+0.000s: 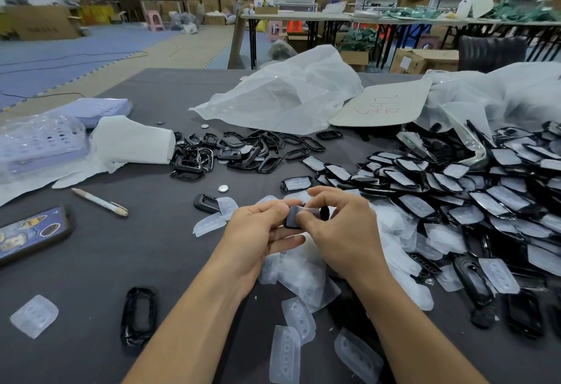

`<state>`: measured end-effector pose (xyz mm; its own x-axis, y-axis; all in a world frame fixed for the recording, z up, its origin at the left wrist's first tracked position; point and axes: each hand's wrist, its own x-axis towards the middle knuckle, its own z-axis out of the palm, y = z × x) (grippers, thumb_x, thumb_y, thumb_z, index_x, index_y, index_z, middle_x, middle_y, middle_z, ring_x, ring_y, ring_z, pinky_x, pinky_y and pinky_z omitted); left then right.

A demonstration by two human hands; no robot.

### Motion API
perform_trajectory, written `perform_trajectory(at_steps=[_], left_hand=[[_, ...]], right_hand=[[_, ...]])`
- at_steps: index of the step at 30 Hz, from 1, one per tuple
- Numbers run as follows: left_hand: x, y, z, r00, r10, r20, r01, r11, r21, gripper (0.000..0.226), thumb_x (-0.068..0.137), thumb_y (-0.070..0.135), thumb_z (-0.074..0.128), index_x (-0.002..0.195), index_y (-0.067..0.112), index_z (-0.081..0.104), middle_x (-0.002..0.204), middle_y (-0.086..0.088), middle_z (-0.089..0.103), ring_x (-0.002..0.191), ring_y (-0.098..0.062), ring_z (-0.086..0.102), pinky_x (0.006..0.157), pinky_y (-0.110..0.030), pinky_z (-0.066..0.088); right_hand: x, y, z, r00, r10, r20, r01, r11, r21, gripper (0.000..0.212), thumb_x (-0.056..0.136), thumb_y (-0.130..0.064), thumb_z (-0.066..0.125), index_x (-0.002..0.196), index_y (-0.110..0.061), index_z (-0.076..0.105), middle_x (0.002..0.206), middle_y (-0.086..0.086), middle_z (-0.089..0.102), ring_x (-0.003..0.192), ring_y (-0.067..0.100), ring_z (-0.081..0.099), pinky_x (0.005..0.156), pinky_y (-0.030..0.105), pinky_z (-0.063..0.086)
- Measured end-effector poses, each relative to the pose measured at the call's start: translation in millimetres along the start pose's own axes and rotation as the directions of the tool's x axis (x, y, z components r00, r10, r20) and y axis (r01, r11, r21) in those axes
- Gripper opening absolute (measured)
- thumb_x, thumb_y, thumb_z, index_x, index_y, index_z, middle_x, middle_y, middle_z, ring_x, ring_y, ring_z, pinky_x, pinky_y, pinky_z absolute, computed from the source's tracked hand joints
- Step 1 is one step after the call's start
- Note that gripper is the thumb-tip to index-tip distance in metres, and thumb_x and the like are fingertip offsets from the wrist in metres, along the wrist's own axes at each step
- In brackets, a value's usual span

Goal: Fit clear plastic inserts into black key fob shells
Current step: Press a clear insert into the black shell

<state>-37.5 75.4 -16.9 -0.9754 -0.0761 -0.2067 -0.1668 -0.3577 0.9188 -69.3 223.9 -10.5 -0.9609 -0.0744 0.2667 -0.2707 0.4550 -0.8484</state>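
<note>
My left hand (258, 231) and my right hand (343, 225) meet above the table's middle, both gripping one black key fob shell (324, 213) with a clear plastic insert (293, 216) pressed over it; fingers hide most of the shell. Loose clear inserts (299, 274) lie under and in front of my hands. An empty black shell (138, 315) lies near left, another (206, 202) beyond my left hand. A heap of empty black shells (230, 149) sits further back. A big pile of shells with inserts in them (455, 189) spreads across the right.
A phone (30, 231) and a pen (100, 201) lie at the left. Purple trays in plastic wrap (42, 140), white foam wrap (133, 140), crumpled plastic bags (282, 98) and a cardboard sheet (382, 104) occupy the back. A coin cell (223, 188) lies on the dark table (151, 262).
</note>
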Motion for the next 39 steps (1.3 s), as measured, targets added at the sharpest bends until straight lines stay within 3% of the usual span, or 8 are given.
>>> perform_trajectory(at_steps=[3,5,9,14,18,23,32,39], left_hand=[[-0.4,-1.1,-1.1,1.000,0.017,0.020,-0.017,0.999,0.035,0.020,0.100,0.004,0.060,0.113,0.007,0.076,0.106,-0.013,0.080,0.081,-0.014,0.078,0.069,-0.023,0.061],[-0.9,-0.2,-2.2,0.999,0.029,0.034,-0.030,0.998,0.053,0.025,0.098,-0.001,0.059,0.116,0.006,0.074,0.108,-0.011,0.080,0.081,-0.013,0.078,0.069,-0.021,0.061],[-2.3,2.2,-2.2,0.999,0.048,0.011,-0.048,0.999,0.012,0.026,0.096,-0.009,0.058,0.111,0.005,0.075,0.107,-0.014,0.080,0.097,-0.025,0.079,0.067,-0.022,0.061],[-3.0,1.3,2.6,0.998,0.049,-0.036,-0.049,0.999,0.005,0.031,0.091,-0.015,0.060,0.096,0.007,0.081,0.096,-0.016,0.080,0.086,-0.025,0.080,0.064,-0.022,0.061],[-3.8,2.9,2.6,0.998,0.062,0.002,-0.062,0.998,0.027,0.043,0.092,-0.014,0.060,0.088,0.020,0.085,0.098,-0.013,0.080,0.092,-0.024,0.079,0.070,-0.025,0.062],[-3.0,6.9,-3.3,1.000,0.010,0.022,-0.010,1.000,0.003,0.036,0.085,-0.011,0.061,0.099,0.013,0.084,0.112,-0.021,0.072,0.108,-0.028,0.074,0.070,-0.025,0.062],[-4.9,6.6,-0.9,0.996,0.018,-0.084,-0.008,0.993,0.118,0.018,0.093,0.001,0.068,0.104,0.008,0.080,0.094,-0.014,0.081,0.082,-0.021,0.079,0.061,-0.022,0.059],[-6.3,7.9,2.4,0.989,0.062,-0.137,-0.040,0.987,0.158,0.024,0.092,-0.005,0.067,0.092,0.012,0.084,0.088,-0.013,0.081,0.072,-0.019,0.078,0.059,-0.021,0.058]], right_hand=[[-2.5,-2.1,0.5,0.999,-0.041,-0.022,0.040,0.999,-0.034,0.013,0.076,-0.022,0.087,0.072,-0.027,0.075,0.101,-0.021,0.071,0.094,-0.016,0.059,0.073,0.002,0.038],[-3.9,-3.9,0.9,0.998,-0.038,-0.053,0.037,0.999,-0.019,0.014,0.074,-0.024,0.087,0.071,-0.025,0.073,0.092,-0.020,0.072,0.091,-0.007,0.063,0.072,0.004,0.040],[-4.1,-6.4,0.9,0.996,0.010,-0.093,-0.002,0.996,0.088,0.021,0.071,-0.027,0.088,0.068,-0.024,0.068,0.069,-0.012,0.069,0.064,0.006,0.062,0.058,0.011,0.043],[-2.3,-6.1,0.8,0.995,0.092,-0.040,-0.078,0.960,0.269,0.019,0.081,-0.014,0.082,0.075,-0.022,0.065,0.072,-0.001,0.071,0.059,0.020,0.067,0.059,0.034,0.055],[1.1,-3.2,-2.8,0.989,0.147,0.015,-0.138,0.883,0.448,0.024,0.083,-0.002,0.079,0.087,-0.018,0.062,0.071,0.008,0.072,0.051,0.020,0.062,0.051,0.023,0.048],[2.4,-1.1,-1.2,0.990,0.142,0.024,-0.136,0.870,0.474,0.024,0.081,0.001,0.079,0.087,-0.018,0.065,0.071,0.009,0.073,0.051,0.017,0.062,0.051,0.022,0.049],[2.0,0.7,1.6,0.994,0.108,0.006,-0.100,0.896,0.434,0.023,0.082,-0.001,0.080,0.084,-0.018,0.065,0.069,0.006,0.072,0.052,0.018,0.063,0.052,0.024,0.050],[2.3,-0.9,1.6,0.991,0.127,0.040,-0.131,0.859,0.494,0.015,0.089,0.001,0.071,0.084,-0.011,0.065,0.068,0.008,0.070,0.053,0.020,0.061,0.051,0.025,0.049]])
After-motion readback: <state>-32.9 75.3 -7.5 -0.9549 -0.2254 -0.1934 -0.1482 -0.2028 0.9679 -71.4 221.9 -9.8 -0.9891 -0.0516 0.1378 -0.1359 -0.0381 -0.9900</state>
